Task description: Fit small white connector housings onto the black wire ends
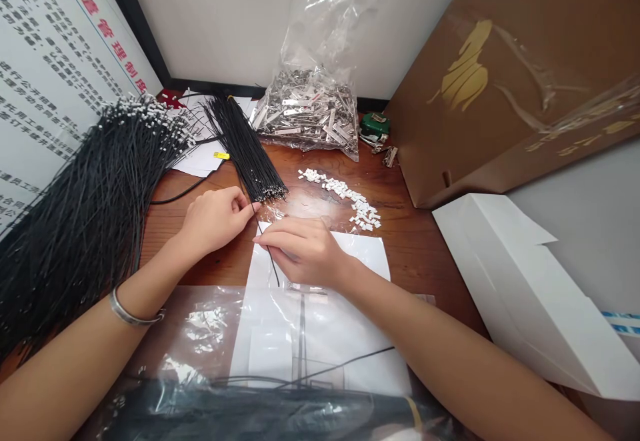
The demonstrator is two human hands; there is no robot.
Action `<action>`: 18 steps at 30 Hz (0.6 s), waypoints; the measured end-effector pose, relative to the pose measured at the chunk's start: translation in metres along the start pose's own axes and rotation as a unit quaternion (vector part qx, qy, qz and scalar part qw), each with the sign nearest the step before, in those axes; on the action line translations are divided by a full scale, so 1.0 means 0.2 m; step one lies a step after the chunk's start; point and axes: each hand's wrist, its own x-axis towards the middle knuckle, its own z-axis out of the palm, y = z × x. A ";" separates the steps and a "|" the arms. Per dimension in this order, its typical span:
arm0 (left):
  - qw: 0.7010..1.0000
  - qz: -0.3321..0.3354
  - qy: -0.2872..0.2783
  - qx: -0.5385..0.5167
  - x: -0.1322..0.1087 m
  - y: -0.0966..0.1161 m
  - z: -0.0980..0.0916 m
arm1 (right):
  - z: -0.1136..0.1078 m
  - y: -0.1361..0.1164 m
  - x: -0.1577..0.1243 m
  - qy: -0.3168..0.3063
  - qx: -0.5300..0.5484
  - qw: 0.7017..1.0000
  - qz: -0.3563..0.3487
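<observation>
One thin black wire (273, 269) runs between both my hands over a white sheet of paper (370, 254). My left hand (217, 219) pinches it near the end of a bundle of black wires (245, 151), whose metal-tipped ends point toward me. Lower down, the fingers of my right hand (303, 249) are closed on the same wire, and a short length hangs below them. Small white plastic connector housings (357, 204) lie scattered on the table beyond my right hand.
A clear bag of metal clips (310, 114) stands at the back. Left is a large heap of black wires with white ends (100, 181). Bagged wires (260, 414) lie in front. A green tape measure (375, 126), brown box (465, 81) and white box (520, 294) are right.
</observation>
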 end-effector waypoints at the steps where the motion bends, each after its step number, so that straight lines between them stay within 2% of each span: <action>1: 0.998 0.002 0.002 -0.059 0.01 0.00 0.00 | 0.00 0.00 0.00 0.001 -0.005 1.000 -0.005; 3: 0.978 -0.015 -0.007 -0.207 0.02 0.00 0.00 | -0.01 -0.01 0.01 0.000 -0.010 1.000 -0.018; 5: 0.940 -0.060 -0.023 -0.335 0.02 0.01 -0.01 | -0.01 -0.01 0.01 -0.011 -0.010 0.999 -0.037; 7: 0.911 -0.091 -0.040 -0.400 0.02 0.03 -0.01 | -0.01 -0.02 0.02 -0.027 -0.009 0.998 -0.054; 10: 0.902 -0.085 -0.078 -0.415 -0.01 0.05 -0.02 | 0.00 -0.02 0.01 -0.030 -0.012 0.998 -0.045; 15: 0.920 -0.044 -0.132 -0.368 -0.08 0.04 -0.08 | 0.01 0.01 -0.01 0.014 -0.051 0.997 0.054; 18: 0.919 -0.003 -0.204 -0.338 -0.14 0.05 -0.13 | 0.02 0.02 -0.01 0.034 -0.056 0.995 0.080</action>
